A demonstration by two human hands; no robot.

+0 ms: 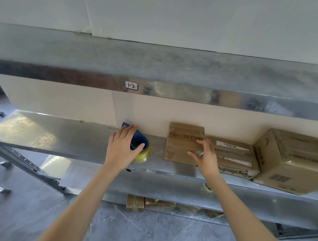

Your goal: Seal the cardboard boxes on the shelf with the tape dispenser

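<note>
Inspection of the middle shelf (72, 134), metal, seen from above and in front.

Dispenser (139, 137): blue, standing on the shelf close to the back wall, left of the boxes. A yellowish tape roll (144, 154) sits on its near end.

My left hand (121, 148): laid over the dispenser from the left. The fingers lie nearly straight across its top and reach toward the wall. The thumb is spread and rests by the roll's core. The hand is not closed round the tool.

Small box (181, 139): just right of the dispenser with a bare strip of shelf between them. Flaps down, clear tape glinting on its top, handwriting partly legible.

My right hand (206, 159): arched over the small box's near right corner. The fingers are bent, their tips on the top by the right edge, and the thumb is pressed on the top nearer me. A small shiny item shows between thumb and forefinger. I cannot tell what it is, nor whether I am pinching it.

Flat box (235, 156): touching the small box's right side, white labels on top.

Large box (289, 162): just right of the flat one, taller, its near corner over the shelf edge.

Upper shelf: its front edge carries a handwritten label (131, 85).

Bottom shelf: more cardboard (151, 203), partly hidden.
</note>
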